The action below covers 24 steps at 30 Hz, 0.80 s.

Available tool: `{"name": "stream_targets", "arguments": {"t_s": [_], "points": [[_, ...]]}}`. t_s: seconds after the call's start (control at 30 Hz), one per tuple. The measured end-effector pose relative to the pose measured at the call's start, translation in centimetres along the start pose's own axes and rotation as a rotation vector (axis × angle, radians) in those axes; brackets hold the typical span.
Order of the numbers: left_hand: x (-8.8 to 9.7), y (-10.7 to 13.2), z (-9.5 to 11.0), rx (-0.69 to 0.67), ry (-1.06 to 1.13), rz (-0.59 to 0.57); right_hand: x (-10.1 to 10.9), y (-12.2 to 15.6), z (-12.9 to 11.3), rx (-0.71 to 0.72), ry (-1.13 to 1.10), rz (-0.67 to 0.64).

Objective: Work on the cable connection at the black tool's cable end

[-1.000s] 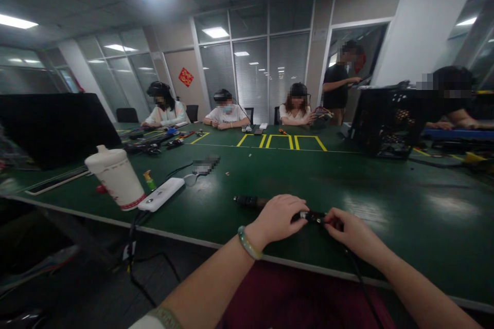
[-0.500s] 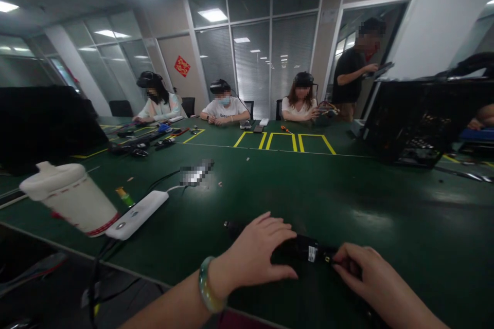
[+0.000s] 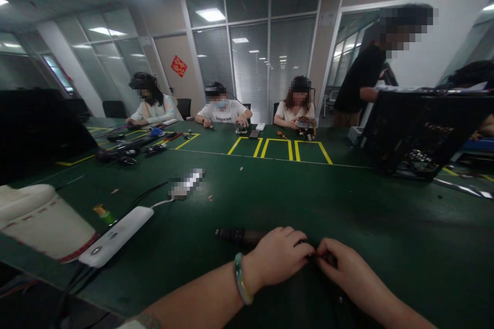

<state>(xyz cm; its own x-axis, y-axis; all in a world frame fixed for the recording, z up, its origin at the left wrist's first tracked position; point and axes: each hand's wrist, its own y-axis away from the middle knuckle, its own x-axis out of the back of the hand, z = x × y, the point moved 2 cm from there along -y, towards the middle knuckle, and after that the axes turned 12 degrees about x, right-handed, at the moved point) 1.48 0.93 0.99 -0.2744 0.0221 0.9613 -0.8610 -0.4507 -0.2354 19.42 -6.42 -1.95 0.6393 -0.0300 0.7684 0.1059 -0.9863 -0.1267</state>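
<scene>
From where I stand, "Happ" shows on a white shirt (image 3: 223,119) across the table, its ending blurred. The red wall sign (image 3: 179,66) bears gold characters too small for me to read.

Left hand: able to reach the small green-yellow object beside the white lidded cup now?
Likely yes, over the top: the white rectangular power strip lies between the left hand and the green-yellow object but looks low. Fingers currently cover part of the dark cylindrical tool.
</scene>
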Motion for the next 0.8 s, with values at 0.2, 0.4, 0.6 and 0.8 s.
{"name": "stream_targets", "arguments": {"t_s": [0.2, 0.4, 0.6, 0.8], "points": [[0.4, -2.8, -4.0, 0.022, 0.028, -0.003, 0.8, -4.6, 0.5, 0.006, 0.014, 0.039], [-0.1, -3.5, -3.6, 0.181, -0.001, 0.037, 0.6, -5.8, 1.2, 0.008, 0.081, 0.018], [-0.8, -3.6, -2.7, 0.214, 0.029, 0.105, 0.2, -5.3, 1.3, 0.016, 0.092, 0.035], [0.0, -3.5, -2.4, 0.195, 0.095, 0.171, 0.3, -5.2, 1.0, 0.055, 0.092, 0.052]]}}
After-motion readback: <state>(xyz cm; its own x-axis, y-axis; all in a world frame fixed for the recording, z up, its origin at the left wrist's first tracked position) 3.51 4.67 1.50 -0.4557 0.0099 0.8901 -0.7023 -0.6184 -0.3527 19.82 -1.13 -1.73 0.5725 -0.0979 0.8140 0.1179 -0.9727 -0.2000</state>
